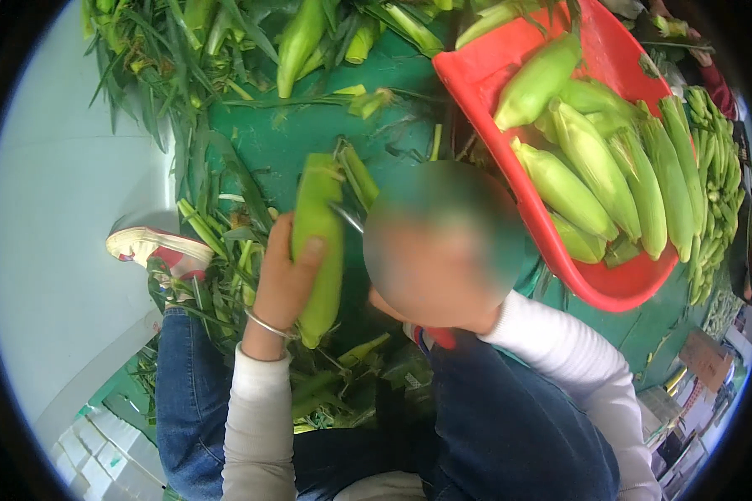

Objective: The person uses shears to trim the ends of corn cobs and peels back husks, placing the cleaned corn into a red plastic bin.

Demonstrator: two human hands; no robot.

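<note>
An ear of corn in pale green husk (318, 263) is gripped upright by my left hand (285, 275), its thumb across the front and a bracelet at the wrist. Right of it, my right hand (438, 282) is mostly hidden by a round blur, so its fingers cannot be made out. A thin metal blade (348, 218) sticks out from the blur towards the ear's upper part. Beside the ear's top, a cut green husk or stalk piece (358, 174) stands at a slant. To the upper right, a red plastic basin (576, 285) holds several husked-in corn ears (595, 169).
Leaves and husks (156, 56) pile along the top and left of the green floor (276, 131). Green bean pods (717, 188) lie beyond the basin. At the upper right shows another person's hand (702, 56). A cardboard piece (705, 360) lies at the right.
</note>
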